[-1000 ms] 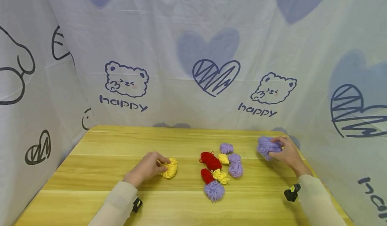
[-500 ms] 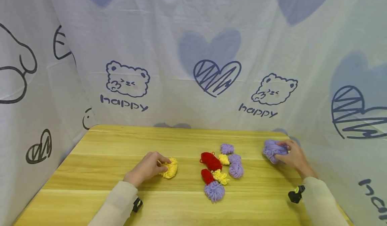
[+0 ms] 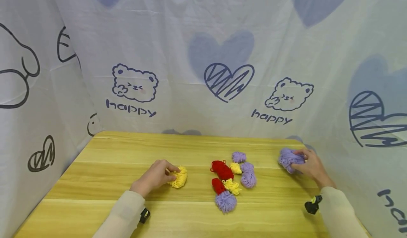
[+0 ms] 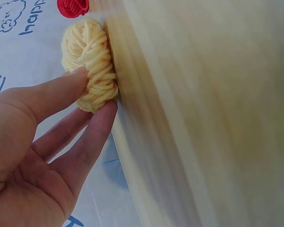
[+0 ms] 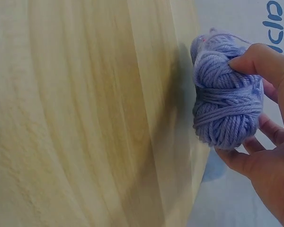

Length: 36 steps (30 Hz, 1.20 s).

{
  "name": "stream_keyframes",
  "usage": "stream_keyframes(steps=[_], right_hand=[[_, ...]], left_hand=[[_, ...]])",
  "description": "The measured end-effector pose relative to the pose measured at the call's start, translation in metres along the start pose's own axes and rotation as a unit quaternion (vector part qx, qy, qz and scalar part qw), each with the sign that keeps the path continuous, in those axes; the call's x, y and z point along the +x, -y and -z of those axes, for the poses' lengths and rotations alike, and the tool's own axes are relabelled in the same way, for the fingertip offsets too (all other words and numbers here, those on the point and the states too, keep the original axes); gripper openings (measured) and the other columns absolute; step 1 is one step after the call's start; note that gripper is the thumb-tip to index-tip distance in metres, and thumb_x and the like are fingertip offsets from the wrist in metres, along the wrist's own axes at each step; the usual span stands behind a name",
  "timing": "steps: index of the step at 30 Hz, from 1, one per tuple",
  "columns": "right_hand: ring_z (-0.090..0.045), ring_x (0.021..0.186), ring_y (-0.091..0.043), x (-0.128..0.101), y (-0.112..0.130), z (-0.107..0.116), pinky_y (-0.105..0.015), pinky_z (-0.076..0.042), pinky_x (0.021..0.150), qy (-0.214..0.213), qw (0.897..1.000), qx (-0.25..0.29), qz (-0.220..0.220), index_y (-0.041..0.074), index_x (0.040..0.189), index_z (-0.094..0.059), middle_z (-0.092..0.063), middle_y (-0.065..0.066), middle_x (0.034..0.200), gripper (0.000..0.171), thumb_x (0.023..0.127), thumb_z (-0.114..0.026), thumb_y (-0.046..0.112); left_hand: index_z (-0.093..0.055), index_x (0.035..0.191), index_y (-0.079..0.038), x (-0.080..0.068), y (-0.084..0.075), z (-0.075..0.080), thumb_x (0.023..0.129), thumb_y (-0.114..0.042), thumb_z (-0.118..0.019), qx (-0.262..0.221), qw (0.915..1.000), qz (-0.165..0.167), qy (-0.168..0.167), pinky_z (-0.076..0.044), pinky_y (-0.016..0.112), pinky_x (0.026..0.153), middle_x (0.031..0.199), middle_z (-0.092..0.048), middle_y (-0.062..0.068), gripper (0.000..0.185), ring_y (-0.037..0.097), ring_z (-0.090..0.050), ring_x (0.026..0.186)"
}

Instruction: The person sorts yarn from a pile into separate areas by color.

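Observation:
My left hand [image 3: 155, 176] pinches a yellow yarn ball [image 3: 180, 178] on the left-centre of the table. In the left wrist view the thumb lies on one side of that yellow yarn [image 4: 92, 61] and the fingertips on the other. Over at the table's right side, my right hand [image 3: 313, 167] grips a larger purple yarn ball [image 3: 287, 159]. The right wrist view has the thumb on top of the purple yarn [image 5: 227, 104] with fingers beneath and behind it. Whether this ball touches the table I cannot tell.
Between the hands lies a cluster of smaller yarn balls on the wooden table [image 3: 133, 149]: red ones [image 3: 222, 169], yellow ones [image 3: 232, 186] and purple ones [image 3: 225, 201]. A white printed cloth [image 3: 178, 100] hangs behind and at both sides of the table.
My right hand has moved a little to the right with the purple yarn ball, slowing in the last half second. The left hand and the yellow yarn ball have stayed in place.

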State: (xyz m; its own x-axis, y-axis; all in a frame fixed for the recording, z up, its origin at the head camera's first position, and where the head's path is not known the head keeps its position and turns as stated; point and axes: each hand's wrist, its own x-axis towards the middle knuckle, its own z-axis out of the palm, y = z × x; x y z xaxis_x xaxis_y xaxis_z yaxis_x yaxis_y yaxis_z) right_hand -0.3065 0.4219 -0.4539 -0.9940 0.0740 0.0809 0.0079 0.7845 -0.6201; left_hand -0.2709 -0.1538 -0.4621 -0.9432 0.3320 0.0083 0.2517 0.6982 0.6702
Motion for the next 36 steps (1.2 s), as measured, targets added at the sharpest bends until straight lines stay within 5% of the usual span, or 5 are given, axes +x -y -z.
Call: stream_keyframes(steps=[36], right_hand=[[-0.047,0.124,-0.061,-0.005,-0.021,0.008,-0.071,-0.043,0.101,-0.010,0.999,-0.038,0.005,-0.006,0.137,-0.054,-0.042,-0.040,0.137,0.061,0.086,-0.078,0.015]], left_hand=[[-0.080,0.114,-0.012,-0.001,-0.001,0.001,0.091,-0.005,-0.077,0.002,1.0000,-0.006,-0.001,-0.061,0.031,0.076,0.129,-0.073,0.013,0.024,0.016,-0.072,0.091]])
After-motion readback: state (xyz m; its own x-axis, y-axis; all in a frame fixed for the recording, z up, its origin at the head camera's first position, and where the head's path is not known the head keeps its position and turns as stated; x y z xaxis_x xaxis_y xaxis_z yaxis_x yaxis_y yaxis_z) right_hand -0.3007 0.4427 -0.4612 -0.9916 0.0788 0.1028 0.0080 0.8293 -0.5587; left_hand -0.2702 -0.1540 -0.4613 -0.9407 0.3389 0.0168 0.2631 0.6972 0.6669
